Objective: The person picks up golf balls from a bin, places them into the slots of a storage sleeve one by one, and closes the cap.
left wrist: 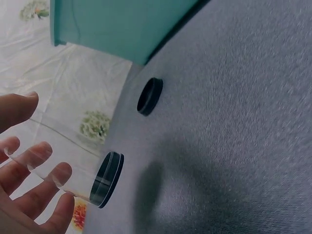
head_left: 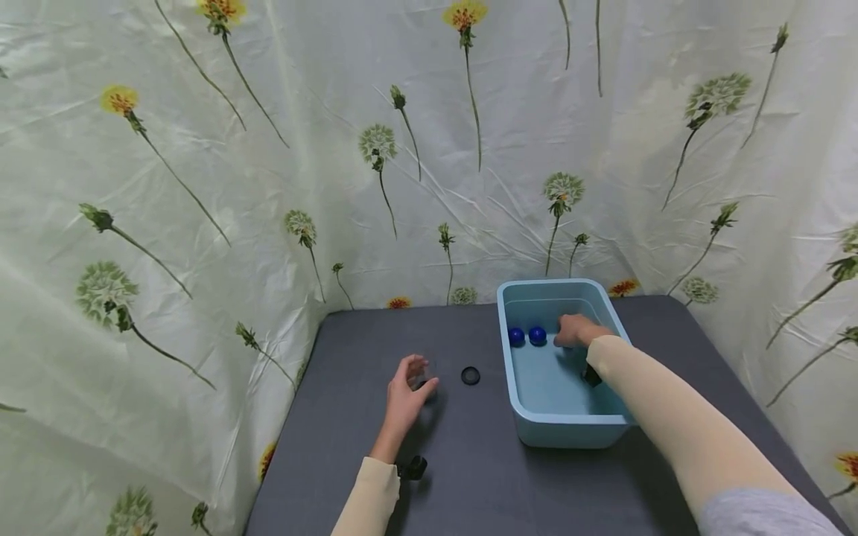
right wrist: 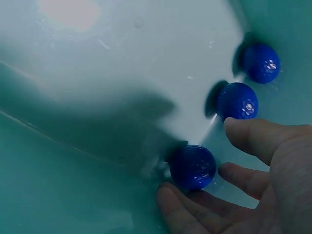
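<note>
My left hand [head_left: 406, 394] curls its thumb and fingers round a clear cylindrical container with a black end [left wrist: 107, 179]. Its fingers show along the transparent wall in the left wrist view. Inside the light blue bin [head_left: 566, 419], my right hand [head_left: 578, 330] reaches down with thumb and fingers spread. In the right wrist view, its fingertips are right at a dark blue ball [right wrist: 192, 167], while the thumb stands apart from that ball and overlaps the edge of a second blue ball [right wrist: 237, 100]. A third blue ball [right wrist: 261, 63] lies farther along the wall.
A round black cap [head_left: 471, 375] lies on the dark grey table [head_left: 469, 476] between the left hand and the bin. The bin stands on the table's right side. A flower-patterned curtain [head_left: 322, 171] hangs behind and beside the table.
</note>
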A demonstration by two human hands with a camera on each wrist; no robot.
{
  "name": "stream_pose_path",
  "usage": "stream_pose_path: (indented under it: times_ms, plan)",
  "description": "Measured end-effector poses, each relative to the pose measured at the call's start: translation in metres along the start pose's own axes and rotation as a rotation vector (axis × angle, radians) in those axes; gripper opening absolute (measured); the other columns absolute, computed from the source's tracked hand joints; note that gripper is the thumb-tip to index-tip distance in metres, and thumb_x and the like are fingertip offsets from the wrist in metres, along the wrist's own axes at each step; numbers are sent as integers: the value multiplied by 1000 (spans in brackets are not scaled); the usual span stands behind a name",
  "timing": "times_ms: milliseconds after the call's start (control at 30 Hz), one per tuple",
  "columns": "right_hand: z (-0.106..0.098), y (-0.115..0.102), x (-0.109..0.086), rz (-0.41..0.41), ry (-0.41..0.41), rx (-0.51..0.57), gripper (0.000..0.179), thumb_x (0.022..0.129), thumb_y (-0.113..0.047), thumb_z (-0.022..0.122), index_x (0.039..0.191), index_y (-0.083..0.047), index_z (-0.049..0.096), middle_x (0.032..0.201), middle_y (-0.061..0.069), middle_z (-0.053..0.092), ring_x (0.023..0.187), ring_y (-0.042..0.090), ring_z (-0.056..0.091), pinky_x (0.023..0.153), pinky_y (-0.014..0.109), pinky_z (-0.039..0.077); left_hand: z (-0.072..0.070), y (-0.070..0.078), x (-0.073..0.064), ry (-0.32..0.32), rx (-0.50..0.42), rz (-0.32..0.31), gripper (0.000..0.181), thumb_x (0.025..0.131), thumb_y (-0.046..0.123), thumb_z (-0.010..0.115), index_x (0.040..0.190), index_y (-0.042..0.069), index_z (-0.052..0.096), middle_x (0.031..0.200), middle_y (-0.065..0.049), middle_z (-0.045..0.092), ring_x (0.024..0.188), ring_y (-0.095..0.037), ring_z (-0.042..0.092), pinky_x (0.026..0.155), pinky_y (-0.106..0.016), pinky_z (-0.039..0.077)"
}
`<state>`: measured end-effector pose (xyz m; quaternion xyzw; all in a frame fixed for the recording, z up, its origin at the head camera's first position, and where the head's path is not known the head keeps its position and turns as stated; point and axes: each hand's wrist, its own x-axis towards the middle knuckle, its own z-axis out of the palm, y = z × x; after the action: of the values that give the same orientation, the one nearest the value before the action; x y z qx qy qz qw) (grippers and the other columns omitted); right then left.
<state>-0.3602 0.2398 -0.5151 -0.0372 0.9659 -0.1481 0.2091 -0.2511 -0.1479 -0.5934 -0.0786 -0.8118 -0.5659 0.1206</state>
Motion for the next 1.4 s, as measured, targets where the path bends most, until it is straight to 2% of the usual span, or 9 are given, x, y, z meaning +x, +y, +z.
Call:
stream_pose_path:
  times_ms: [100,233,467,667,867,1067,1167,1300,1400]
  plan:
    - [3,-3,1,-1,16,-27,43,88,-12,64,124,11,58,120,30,61,96,34,58,90,51,48,-2,4,-6,4,-2,18,48,89,16,80,130,20,57,126,-13,66,115,-23,61,96,-55,46]
    - [3,-8,6,-22,38,-61,33,86,-8,64,115,8,61,112,26,63,90,31,54,84,49,47,-4,8,-12,1,6,26,48,89,21,80,131,24,57,125,-10,66,113,-19,62,95,-52,47]
    - [5,-6,21,-56,67,-80,11,85,0,65,96,-2,65,93,15,62,82,30,53,75,45,46,-3,14,-20,-5,36,49,50,88,31,80,132,29,57,120,8,66,111,-15,61,94,-49,48]
    - [7,-8,24,-16,72,-66,14,82,3,69,93,-1,62,90,16,59,80,30,53,71,43,46,0,19,-27,-20,52,73,50,87,28,81,132,30,58,117,8,66,108,-13,62,93,-49,49]
    - [11,-4,24,-28,84,-130,22,79,6,75,93,1,58,91,18,60,82,30,55,77,47,50,2,25,-32,-30,59,90,50,87,29,81,132,31,58,116,7,67,108,-12,62,93,-50,49]
    - [12,7,24,-39,86,-156,21,75,10,76,84,0,60,84,15,60,76,29,53,67,41,47,4,32,-34,-40,55,96,50,87,31,81,131,32,59,116,3,67,108,-12,62,94,-50,49]
    - [12,12,26,-52,97,-142,23,72,9,80,87,0,65,85,14,63,76,28,55,69,41,50,5,34,-34,-44,44,95,50,86,31,81,131,33,59,116,2,68,108,-12,62,94,-52,48]
    - [11,15,27,-84,114,-132,31,68,9,83,96,1,71,91,15,68,80,26,59,78,45,54,7,34,-33,-55,36,105,50,87,30,81,132,32,59,117,-2,68,108,-12,62,94,-53,48]
    - [10,16,26,-97,111,-104,35,68,11,82,101,2,73,97,18,69,82,27,59,78,44,55,9,35,-32,-63,29,119,50,88,28,80,133,29,59,117,-1,68,108,-14,62,93,-52,48]
